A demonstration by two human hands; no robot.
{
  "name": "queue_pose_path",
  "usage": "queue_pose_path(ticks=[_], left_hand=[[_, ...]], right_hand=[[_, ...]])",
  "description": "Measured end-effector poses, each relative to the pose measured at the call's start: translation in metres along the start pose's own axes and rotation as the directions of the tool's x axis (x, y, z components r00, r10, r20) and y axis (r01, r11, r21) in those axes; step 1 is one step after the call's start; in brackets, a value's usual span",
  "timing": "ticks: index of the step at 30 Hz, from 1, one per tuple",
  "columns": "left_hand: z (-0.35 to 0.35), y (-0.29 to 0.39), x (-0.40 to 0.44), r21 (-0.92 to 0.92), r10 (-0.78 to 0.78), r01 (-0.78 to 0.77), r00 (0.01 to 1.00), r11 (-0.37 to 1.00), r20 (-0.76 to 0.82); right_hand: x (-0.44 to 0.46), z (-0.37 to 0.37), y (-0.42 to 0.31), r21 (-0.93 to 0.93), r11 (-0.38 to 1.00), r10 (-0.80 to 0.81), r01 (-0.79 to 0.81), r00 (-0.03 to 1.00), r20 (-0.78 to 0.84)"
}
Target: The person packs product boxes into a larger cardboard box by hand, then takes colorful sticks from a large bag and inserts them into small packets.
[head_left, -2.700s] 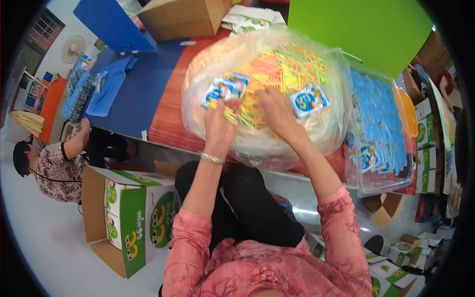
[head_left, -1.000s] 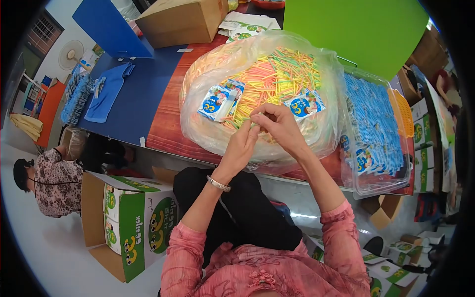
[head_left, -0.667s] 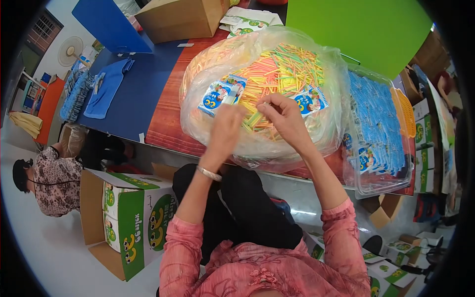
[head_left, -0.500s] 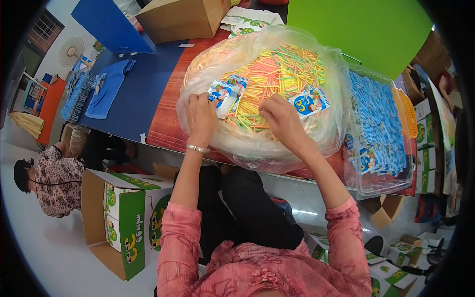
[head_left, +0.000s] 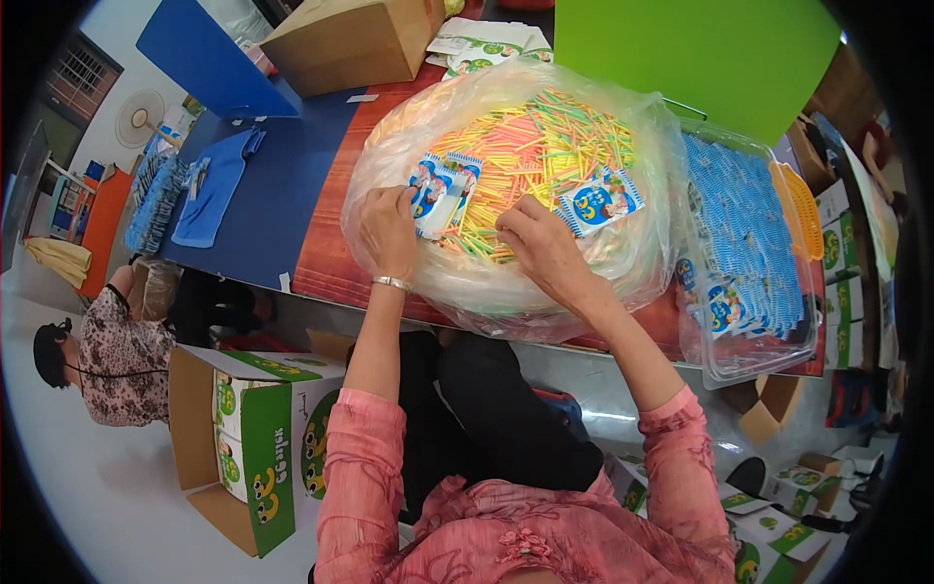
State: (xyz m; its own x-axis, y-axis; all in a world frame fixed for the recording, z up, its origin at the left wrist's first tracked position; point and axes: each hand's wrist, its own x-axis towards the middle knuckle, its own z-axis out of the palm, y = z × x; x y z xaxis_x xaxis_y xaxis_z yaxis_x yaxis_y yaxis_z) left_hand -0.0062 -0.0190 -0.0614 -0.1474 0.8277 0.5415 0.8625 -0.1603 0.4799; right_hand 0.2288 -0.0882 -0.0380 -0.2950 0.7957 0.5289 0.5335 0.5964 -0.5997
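A large clear plastic bag (head_left: 389, 161), rolled open, holds a heap of thin yellow, green, pink and orange sticks (head_left: 516, 136). My left hand (head_left: 387, 234) is at the bag's left side, its fingers closed on the edge of a small blue-and-white packet (head_left: 428, 200). Another such packet (head_left: 465, 175) lies partly behind it. Over the sticks, my right hand (head_left: 547, 248) has its fingertips pinched together; anything between them is too small to make out. Just beyond that hand lies a further printed packet (head_left: 601, 201).
A clear plastic tub (head_left: 749, 360) full of blue packets stands at the right, beside a yellow basket (head_left: 800, 209). Blue cloth (head_left: 214, 190) and a cardboard box (head_left: 341, 44) are on the table. An open carton (head_left: 263, 457) stands lower left, near a seated person (head_left: 122, 350).
My right hand has shifted slightly left over the sticks, its fingertips still together. My left hand stays at the packet's edge. The whole view has moved slightly.
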Motion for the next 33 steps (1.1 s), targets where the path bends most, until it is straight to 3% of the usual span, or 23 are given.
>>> queue_pose_path(ticks=[3,5,8,9,11,13,16,23,26,29,32,33], left_hand=[[-0.008,0.012,-0.004,0.122,0.212,-0.193,0.964,0.973,-0.162],[-0.016,0.020,-0.007,-0.066,0.144,-0.155,0.979,0.986,-0.144],[-0.025,0.032,-0.014,-0.315,0.118,-0.138,0.990,0.939,-0.081],[-0.028,0.036,-0.018,-0.390,0.124,-0.136,0.991,0.911,-0.057],[-0.036,0.053,-0.029,-0.508,0.062,-0.036,0.997,0.861,0.034],[-0.033,0.059,-0.041,-0.622,-0.010,0.090,0.991,0.778,0.131],[-0.028,0.070,-0.054,-0.677,0.045,0.077,0.986,0.732,0.160],[-0.018,0.074,-0.065,-0.618,0.157,-0.051,0.981,0.784,0.118],[-0.021,0.079,-0.068,-0.777,0.059,0.268,0.930,0.570,0.364],[-0.032,0.088,-0.064,-0.826,0.018,0.441,0.879,0.352,0.477],[-0.022,0.073,-0.065,-0.734,0.055,0.456,0.831,0.503,0.554],[-0.025,0.077,-0.064,-0.751,0.056,0.474,0.829,0.459,0.557]], right_hand=[[-0.001,-0.002,-0.001,0.027,0.999,0.017,-0.017,1.000,-0.005],[0.000,-0.002,0.000,0.045,0.998,0.033,-0.033,0.999,-0.011],[0.003,-0.001,0.014,0.031,0.999,-0.036,0.041,0.989,-0.146],[0.004,-0.003,0.014,0.222,0.967,0.152,-0.124,0.981,-0.117],[0.006,-0.011,0.009,0.547,0.723,0.481,-0.423,0.876,0.041],[0.009,-0.018,0.004,0.643,0.649,0.474,-0.407,0.877,0.076],[0.007,-0.021,0.002,0.679,0.615,0.442,-0.401,0.888,0.125],[-0.006,-0.028,-0.007,0.655,0.644,0.425,-0.396,0.897,0.124],[-0.009,-0.029,-0.007,0.665,0.633,0.436,-0.397,0.892,0.118],[-0.010,-0.028,-0.006,0.645,0.653,0.440,-0.398,0.892,0.105],[-0.013,-0.028,-0.009,0.612,0.670,0.445,-0.420,0.887,0.123],[-0.014,-0.028,-0.010,0.601,0.673,0.445,-0.431,0.885,0.135]])
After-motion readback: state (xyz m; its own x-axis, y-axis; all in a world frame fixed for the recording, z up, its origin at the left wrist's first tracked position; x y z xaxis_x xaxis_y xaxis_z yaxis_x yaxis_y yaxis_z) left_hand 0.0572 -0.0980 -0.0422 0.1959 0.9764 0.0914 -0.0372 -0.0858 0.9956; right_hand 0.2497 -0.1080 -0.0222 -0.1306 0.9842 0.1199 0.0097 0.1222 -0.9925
